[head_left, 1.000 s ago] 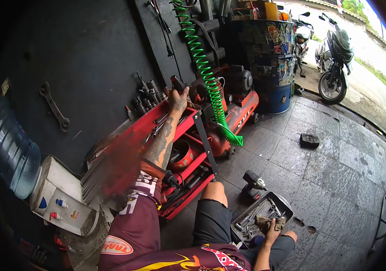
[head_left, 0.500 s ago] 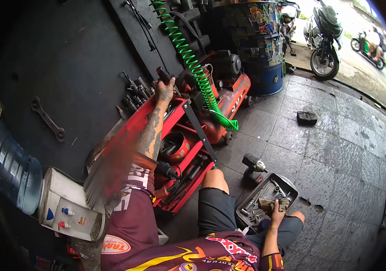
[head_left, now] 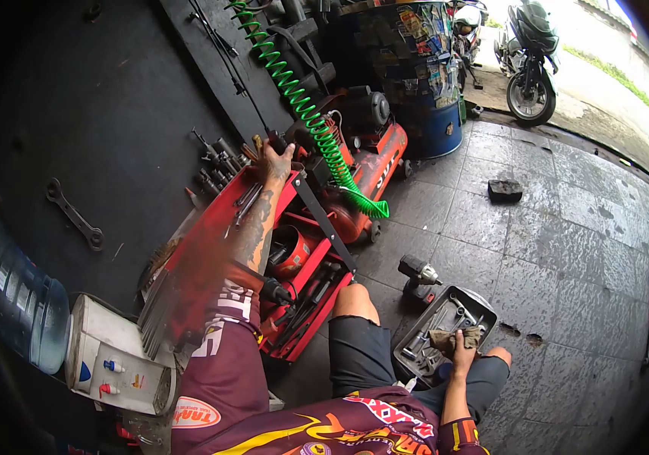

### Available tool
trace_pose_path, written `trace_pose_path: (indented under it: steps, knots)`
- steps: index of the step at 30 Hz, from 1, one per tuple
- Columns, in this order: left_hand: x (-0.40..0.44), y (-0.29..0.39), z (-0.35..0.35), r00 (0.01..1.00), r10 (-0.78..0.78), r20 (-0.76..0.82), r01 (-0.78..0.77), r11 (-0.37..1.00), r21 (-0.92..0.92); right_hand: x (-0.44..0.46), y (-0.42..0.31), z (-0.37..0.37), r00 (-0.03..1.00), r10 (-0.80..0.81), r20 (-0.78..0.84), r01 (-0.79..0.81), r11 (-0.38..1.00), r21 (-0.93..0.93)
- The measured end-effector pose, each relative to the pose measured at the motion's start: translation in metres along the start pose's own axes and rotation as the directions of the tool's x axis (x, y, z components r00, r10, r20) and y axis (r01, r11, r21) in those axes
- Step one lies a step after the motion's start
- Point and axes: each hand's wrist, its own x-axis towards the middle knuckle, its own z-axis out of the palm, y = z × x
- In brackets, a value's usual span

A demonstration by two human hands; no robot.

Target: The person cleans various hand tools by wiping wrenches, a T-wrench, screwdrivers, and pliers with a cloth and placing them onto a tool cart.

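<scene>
My left hand (head_left: 275, 163) is at the far end of the red tool cart (head_left: 286, 199), its fingers round a dark handle-like object (head_left: 276, 141) at the top corner. Wrenches (head_left: 245, 201) lie on the cart's top beside my wrist. My right hand (head_left: 462, 354) grips a dirty brown rag (head_left: 443, 340) over a metal tray (head_left: 491, 313) on the floor. Wrenches and sockets (head_left: 418, 343) lie in that tray. An impact wrench (head_left: 419, 271) stands on the floor just beyond the tray.
A red compressor (head_left: 385, 171) and green coiled hose (head_left: 301, 106) are beyond the cart. A blue drum (head_left: 440, 130) stands behind them. On the floor is a dark block (head_left: 505, 191). A water dispenser (head_left: 108, 341) is at left, a motorcycle (head_left: 531, 64) outside.
The view has shifted, so the cart and compressor sit further left and higher. My left hand stays at the cart's far corner, and my right hand keeps the rag. A passing scooter has left view.
</scene>
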Motion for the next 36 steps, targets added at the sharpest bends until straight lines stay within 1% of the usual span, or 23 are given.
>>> trace_pose_path:
  steps: [1,3,6,7,9,11,13,15,16,17,18,19,20,23,24,25,26,27,28,29,31,33,36]
  knots:
    - [-0.001,0.009,-0.003,0.999,-0.010,-0.031,0.011,1.000,0.014,-0.005,-0.008,0.001,1.000,0.022,0.003,-0.022,1.000,0.005]
    - [0.002,0.014,-0.008,0.991,0.104,-0.080,-0.098,0.992,0.075,-0.007,-0.016,0.002,0.990,0.140,0.000,-0.139,0.988,0.064]
    - [0.014,-0.003,-0.003,0.995,0.065,-0.080,-0.065,0.998,0.008,-0.013,-0.030,0.005,0.982,0.188,0.017,-0.189,0.977,0.101]
    - [0.016,-0.006,-0.004,0.998,0.015,-0.063,-0.017,0.999,-0.039,-0.015,-0.034,0.007,0.986,0.169,-0.002,-0.168,0.982,0.082]
    - [0.020,-0.009,-0.005,0.991,0.026,-0.132,-0.022,0.999,0.032,-0.009,-0.022,0.006,0.995,0.095,-0.005,-0.095,0.995,0.041]
    - [0.026,-0.015,-0.008,0.990,0.011,-0.143,-0.011,1.000,-0.001,-0.002,-0.005,0.001,0.998,-0.055,0.001,0.055,0.997,-0.062]
    - [0.025,-0.002,-0.021,0.986,-0.053,-0.157,0.036,0.994,-0.104,-0.019,-0.053,0.008,0.992,0.124,-0.030,-0.125,0.990,-0.059]
    - [0.030,-0.006,-0.028,0.961,-0.026,-0.275,-0.055,0.957,-0.283,-0.005,-0.014,0.002,0.992,0.123,-0.012,-0.122,0.992,0.024]
    - [0.026,-0.002,-0.032,0.952,-0.084,-0.294,-0.076,0.865,-0.495,-0.003,-0.008,0.002,0.998,-0.002,-0.057,0.002,1.000,0.000]
    - [-0.007,0.053,-0.061,0.952,-0.290,-0.101,0.144,0.712,-0.687,-0.001,-0.009,0.005,0.986,-0.127,-0.105,0.123,0.992,-0.039]
    - [-0.020,0.063,-0.072,0.969,-0.229,-0.091,0.090,0.670,-0.737,-0.013,-0.055,0.011,0.985,0.082,-0.152,-0.074,0.996,0.055]
    - [-0.041,0.072,-0.086,0.987,-0.159,-0.026,0.093,0.690,-0.718,-0.004,-0.045,0.005,0.973,0.155,-0.174,-0.134,0.983,0.127]
    - [-0.069,0.085,-0.095,0.998,-0.066,-0.020,0.028,0.654,-0.756,0.008,-0.022,-0.007,0.949,0.150,-0.277,-0.132,0.988,0.081]
    - [-0.157,0.108,-0.115,0.965,0.154,0.213,0.108,0.507,-0.855,0.027,-0.012,-0.032,0.840,0.008,-0.542,-0.042,0.998,-0.051]
    - [-0.182,0.103,-0.120,0.934,0.154,0.323,0.209,0.497,-0.842,0.025,-0.028,-0.029,0.833,-0.115,-0.541,0.027,0.986,-0.167]
    - [-0.227,0.089,-0.118,0.895,0.061,0.441,0.378,0.419,-0.826,0.027,-0.041,-0.024,0.822,-0.236,-0.518,0.098,0.955,-0.280]
    - [-0.249,0.096,-0.117,0.902,-0.112,0.418,0.407,0.546,-0.732,0.027,-0.044,-0.018,0.871,-0.170,-0.460,0.012,0.945,-0.327]
    - [-0.266,0.093,-0.119,0.863,-0.186,0.471,0.494,0.513,-0.703,0.034,-0.037,-0.010,0.842,-0.378,-0.386,0.224,0.894,-0.388]
    - [-0.281,0.088,-0.121,0.823,-0.298,0.484,0.568,0.456,-0.685,0.041,-0.020,-0.005,0.895,-0.353,-0.272,0.167,0.832,-0.530]
    - [-0.294,0.084,-0.125,0.821,-0.305,0.482,0.570,0.457,-0.682,0.047,-0.003,-0.001,0.939,-0.304,-0.163,0.125,0.741,-0.660]
    - [-0.313,0.079,-0.138,0.768,-0.257,0.587,0.634,0.435,-0.639,0.048,0.005,0.015,0.994,0.098,-0.056,-0.102,0.580,-0.808]
    - [-0.326,0.079,-0.147,0.756,-0.271,0.595,0.647,0.442,-0.621,0.033,0.026,0.026,0.999,0.036,-0.020,-0.036,0.513,-0.858]
    - [-0.339,0.081,-0.159,0.727,-0.312,0.611,0.682,0.426,-0.595,0.015,0.050,0.025,0.986,-0.072,-0.152,-0.106,0.436,-0.894]
